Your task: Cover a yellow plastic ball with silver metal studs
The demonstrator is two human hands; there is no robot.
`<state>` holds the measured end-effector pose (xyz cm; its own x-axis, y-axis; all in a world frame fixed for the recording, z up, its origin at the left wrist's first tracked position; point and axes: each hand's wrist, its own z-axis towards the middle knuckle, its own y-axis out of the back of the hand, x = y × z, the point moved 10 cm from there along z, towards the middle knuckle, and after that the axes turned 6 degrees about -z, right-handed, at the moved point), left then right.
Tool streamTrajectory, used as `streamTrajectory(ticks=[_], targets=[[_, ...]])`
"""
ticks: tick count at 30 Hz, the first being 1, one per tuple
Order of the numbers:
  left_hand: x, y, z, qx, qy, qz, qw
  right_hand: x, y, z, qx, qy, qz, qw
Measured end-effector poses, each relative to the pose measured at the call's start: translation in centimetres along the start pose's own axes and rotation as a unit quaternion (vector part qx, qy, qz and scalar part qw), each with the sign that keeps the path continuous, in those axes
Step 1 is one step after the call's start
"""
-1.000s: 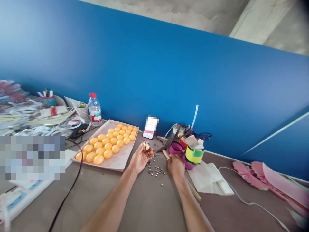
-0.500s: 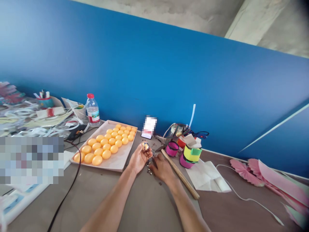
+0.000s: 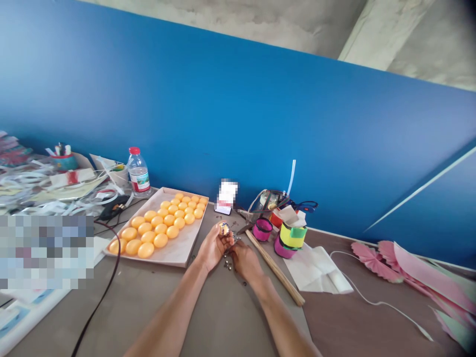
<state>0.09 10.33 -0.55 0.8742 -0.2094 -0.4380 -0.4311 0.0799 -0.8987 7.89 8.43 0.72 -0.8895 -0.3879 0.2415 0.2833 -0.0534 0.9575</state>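
My left hand (image 3: pixel 211 248) is closed around a small orange ball (image 3: pixel 223 228), its top dotted with dark and shiny bits. Just to the right, my right hand (image 3: pixel 245 260) has its fingers drawn together at a scatter of small shiny metal pieces (image 3: pixel 228 266) on the table. Whatever is between those fingertips is too small to make out. Beside my right hand lies a hammer with a long wooden handle (image 3: pixel 275 267); its dark head points away from me. To the left, a shallow white box (image 3: pixel 180 253) holds rows of plain orange balls (image 3: pixel 160 240).
A phone (image 3: pixel 225 197) leans against the blue partition (image 3: pixel 223 109). Purple and yellow tape-wrapped cups (image 3: pixel 293 235) and white paper (image 3: pixel 320 270) are on the right. A red-capped bottle (image 3: pixel 139 173) stands behind the box, and a black cable (image 3: pixel 100 302) crosses the left side.
My right hand's fingers have drawn in closer together near the metal pieces. My left hand keeps hold of the ball. The whole view has shifted slightly.
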Motion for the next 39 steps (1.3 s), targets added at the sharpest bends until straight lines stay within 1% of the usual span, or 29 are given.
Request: streamTrajectory(ticks=[5,10,12,15,18,20,22,24,27,30,32,36,38,39], targets=[[0.0,0.2,0.0,-0.006,0.0,0.001,1.0,0.3,0.2,0.1,-0.016,0.009,-0.009,1.0],[-0.1,0.1,-0.1,-0.011,-0.002,0.0,1.0,0.2,1.6,-0.2,-0.07,0.011,-0.011,0.997],[-0.2,0.0,-0.1,-0.007,-0.005,0.001,1.0,0.1,1.9,-0.3,-0.081,0.014,0.004,0.997],[-0.3,-0.2,-0.2,0.0,-0.009,0.0,1.0,-0.1,2.1,-0.3,-0.089,0.019,0.068,0.994],[-0.4,-0.4,-0.3,0.0,-0.007,-0.007,1.0,-0.4,2.4,-0.3,-0.107,0.019,0.173,0.979],[-0.6,-0.4,-0.3,-0.001,-0.006,-0.012,1.0,-0.8,2.4,-0.2,-0.114,0.004,0.235,0.965],[-0.6,-0.4,-0.4,-0.004,-0.003,-0.017,1.0,-1.5,2.0,0.0,-0.106,-0.025,0.29,0.951],[-0.6,-0.4,-0.4,-0.006,0.001,-0.019,1.0,-2.1,1.7,0.2,-0.099,-0.056,0.347,0.931],[-0.4,-0.3,-0.4,-0.007,0.009,-0.008,1.0,-3.2,1.8,0.3,-0.122,-0.086,0.426,0.892],[0.0,-0.2,-0.3,-0.006,0.02,0.015,1.0,-4.3,1.9,0.3,-0.15,-0.112,0.501,0.845],[0.2,-0.2,-0.4,-0.003,0.024,0.028,0.999,-4.9,1.6,0.3,-0.153,-0.129,0.554,0.808],[0.2,-0.3,-0.4,0.004,0.02,0.034,0.999,-4.9,1.0,0.3,-0.137,-0.147,0.644,0.738],[0.2,-0.2,-0.4,0.002,0.02,0.038,0.999,-4.6,1.0,0.3,-0.127,-0.147,0.676,0.711],[0.2,-0.2,-0.4,0.002,0.019,0.04,0.999,-4.4,1.0,0.3,-0.124,-0.146,0.685,0.703]])
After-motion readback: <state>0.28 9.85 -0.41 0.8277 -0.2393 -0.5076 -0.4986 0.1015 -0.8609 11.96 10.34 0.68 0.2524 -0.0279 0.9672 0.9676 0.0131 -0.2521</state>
